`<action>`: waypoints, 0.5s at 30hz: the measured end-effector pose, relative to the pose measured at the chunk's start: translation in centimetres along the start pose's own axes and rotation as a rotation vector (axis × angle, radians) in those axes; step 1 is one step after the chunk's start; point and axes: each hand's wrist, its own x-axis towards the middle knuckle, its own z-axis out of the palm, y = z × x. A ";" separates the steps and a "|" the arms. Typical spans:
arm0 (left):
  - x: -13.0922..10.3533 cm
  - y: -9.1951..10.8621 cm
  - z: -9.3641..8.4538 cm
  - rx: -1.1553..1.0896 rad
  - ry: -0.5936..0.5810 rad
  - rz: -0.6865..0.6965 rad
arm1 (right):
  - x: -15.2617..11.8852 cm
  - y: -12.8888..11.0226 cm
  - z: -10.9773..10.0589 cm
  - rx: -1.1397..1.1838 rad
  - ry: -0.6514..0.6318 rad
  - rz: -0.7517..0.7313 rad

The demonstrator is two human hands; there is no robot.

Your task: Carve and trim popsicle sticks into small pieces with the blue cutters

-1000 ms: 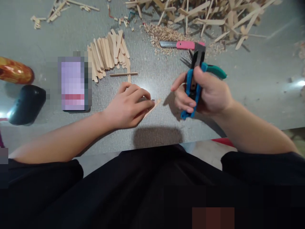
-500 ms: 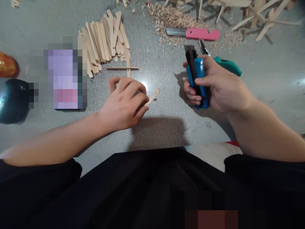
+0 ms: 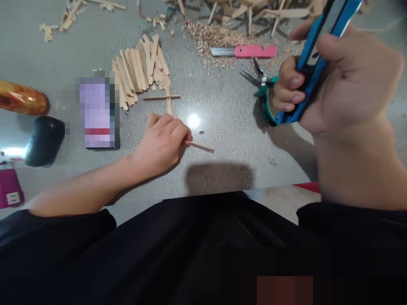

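Observation:
My left hand [image 3: 165, 142] rests low over the table, its fingers pinching one end of a thin wooden stick [image 3: 202, 147] that points to the right. Raised at the right, my right hand [image 3: 330, 76] is wrapped round a blue utility knife [image 3: 313, 63]; its upper end runs close to the top of the view, and I cannot see the blade. Behind that hand lie green-handled pliers [image 3: 263, 87], partly covered by the fingers. Just beyond my left hand, a narrow stick [image 3: 155, 98] lies across an upright flat craft stick [image 3: 168, 106].
A pile of craft sticks [image 3: 136, 67] lies beside a blurred phone [image 3: 97, 114]. Farther back are wood shavings [image 3: 219, 36] and a pink knife [image 3: 254, 51]. At the left stand an amber object [image 3: 25, 98], a black rounded object [image 3: 45, 141] and a purple item [image 3: 9, 186].
My right hand has risen and moved right with the utility knife, uncovering more of the pliers. The stick in my left hand has turned and now slants down to the right.

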 end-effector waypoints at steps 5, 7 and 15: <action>0.7 0.9 -1.1 -0.042 -0.249 0.414 | -0.9 -1.3 0.4 0.069 0.029 -0.003; 1.0 1.6 -1.2 0.045 -0.217 0.503 | -1.2 -1.7 0.5 0.106 0.008 -0.015; 6.4 2.8 1.4 0.161 -0.144 0.455 | 0.9 -0.5 -0.6 0.121 0.026 -0.057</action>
